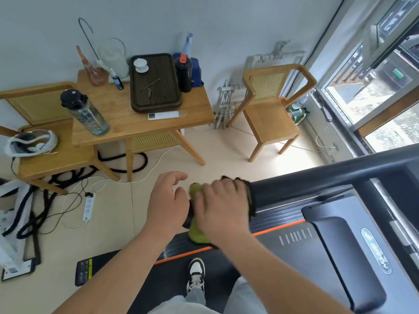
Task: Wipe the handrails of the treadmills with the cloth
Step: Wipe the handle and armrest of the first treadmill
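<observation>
A person's right hand [223, 206] presses a green cloth [197, 232] around the end of a treadmill's black handrail [317, 185], fingers clenched over it; the left hand [166, 203] hovers beside, fingers loosely released.

The cloth [197, 232] under your right hand [223, 207] looks like soft, fuzzy green fabric, matt and slightly napped. The handrail [317, 184] it wraps is dark and smooth with a dull satin sheen, likely plastic or coated metal. The treadmill's console [344, 252] is glossy black plastic. Beside you, the table [127, 123] is smooth pale wood, and the bottle [87, 113] on it is clear plastic.
</observation>
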Demonstrator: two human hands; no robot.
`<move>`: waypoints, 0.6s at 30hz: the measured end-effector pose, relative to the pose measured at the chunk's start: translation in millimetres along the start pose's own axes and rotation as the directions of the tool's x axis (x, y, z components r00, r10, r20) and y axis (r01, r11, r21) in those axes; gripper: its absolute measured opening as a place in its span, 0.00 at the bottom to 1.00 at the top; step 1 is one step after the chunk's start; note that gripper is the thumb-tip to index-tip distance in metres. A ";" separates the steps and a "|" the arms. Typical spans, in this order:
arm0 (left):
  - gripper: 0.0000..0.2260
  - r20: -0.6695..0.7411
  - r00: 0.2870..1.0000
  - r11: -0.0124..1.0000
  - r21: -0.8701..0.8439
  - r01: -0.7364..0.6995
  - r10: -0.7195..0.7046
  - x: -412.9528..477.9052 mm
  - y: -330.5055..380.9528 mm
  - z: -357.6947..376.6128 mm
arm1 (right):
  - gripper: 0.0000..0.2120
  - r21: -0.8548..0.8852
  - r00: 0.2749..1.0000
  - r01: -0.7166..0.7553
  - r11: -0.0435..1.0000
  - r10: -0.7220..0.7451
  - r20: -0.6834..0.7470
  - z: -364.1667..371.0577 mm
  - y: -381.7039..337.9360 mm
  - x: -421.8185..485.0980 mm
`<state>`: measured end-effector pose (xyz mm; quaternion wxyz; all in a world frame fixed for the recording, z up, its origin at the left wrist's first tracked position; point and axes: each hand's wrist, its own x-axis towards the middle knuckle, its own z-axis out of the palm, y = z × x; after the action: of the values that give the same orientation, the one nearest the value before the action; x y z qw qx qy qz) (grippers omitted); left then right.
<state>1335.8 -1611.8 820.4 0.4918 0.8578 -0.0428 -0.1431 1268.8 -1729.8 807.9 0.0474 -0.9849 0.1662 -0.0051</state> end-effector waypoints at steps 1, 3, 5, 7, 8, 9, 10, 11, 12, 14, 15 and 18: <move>0.18 -0.002 1.000 1.000 -0.005 0.004 -0.004 2.1 3.4 -0.5 | 0.19 0.033 0.997 0.080 0.996 -0.080 0.006 2.8 -9.1 -4.5; 0.18 0.004 1.000 1.000 -0.001 -0.006 0.006 5.1 10.2 0.3 | 0.20 0.093 0.981 0.192 0.977 -0.194 0.008 3.6 -0.1 -3.2; 0.16 0.039 0.998 0.999 0.018 -0.040 0.040 9.2 16.9 6.7 | 0.24 0.109 0.966 0.252 0.962 -0.256 0.028 2.2 34.0 4.9; 0.15 0.106 0.992 0.996 0.044 -0.078 0.073 9.8 23.2 18.5 | 0.26 0.038 0.980 0.195 0.980 -0.197 0.042 -2.5 80.5 15.2; 0.15 0.139 0.986 0.992 0.064 -0.106 0.096 8.9 26.6 25.5 | 0.27 -0.007 0.992 0.118 0.993 -0.118 0.045 -6.9 106.4 19.8; 0.15 0.164 0.979 0.987 0.085 -0.136 0.121 7.8 30.3 32.6 | 0.28 -0.042 0.998 0.029 0.999 -0.027 0.053 -12.1 131.0 23.4; 0.14 0.185 0.972 0.981 0.102 -0.165 0.144 6.5 33.8 39.6 | 0.29 -0.060 0.997 -0.050 0.997 0.053 0.058 -16.1 153.7 25.7; 0.14 0.204 0.965 0.976 0.112 -0.187 0.162 4.8 37.2 46.2 | 0.29 -0.072 0.992 -0.110 0.991 0.114 0.057 -19.7 169.3 26.9; 0.14 0.222 0.960 0.972 0.121 -0.202 0.172 3.3 39.7 52.1 | 0.28 -0.094 0.985 -0.156 0.983 0.162 0.055 -21.2 175.4 28.7; 0.14 0.249 0.951 0.965 0.134 -0.223 0.185 1.4 45.4 64.8 | 0.25 -0.165 0.976 -0.207 0.964 0.215 0.031 -18.4 161.1 31.1; 0.15 0.253 0.948 0.963 0.137 -0.232 0.193 0.8 48.9 72.1 | 0.23 -0.165 0.976 -0.215 0.963 0.218 0.000 -15.3 146.8 29.0; 0.19 0.233 0.953 0.966 0.125 -0.224 0.191 1.1 65.3 94.8 | 0.22 0.013 0.995 -0.055 0.998 0.056 -0.079 -8.2 121.2 15.5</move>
<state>1314.0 -1724.3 831.0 0.4304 0.8620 -0.1976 -0.1806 1243.6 -1849.5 804.4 0.0462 -0.9787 0.1952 -0.0436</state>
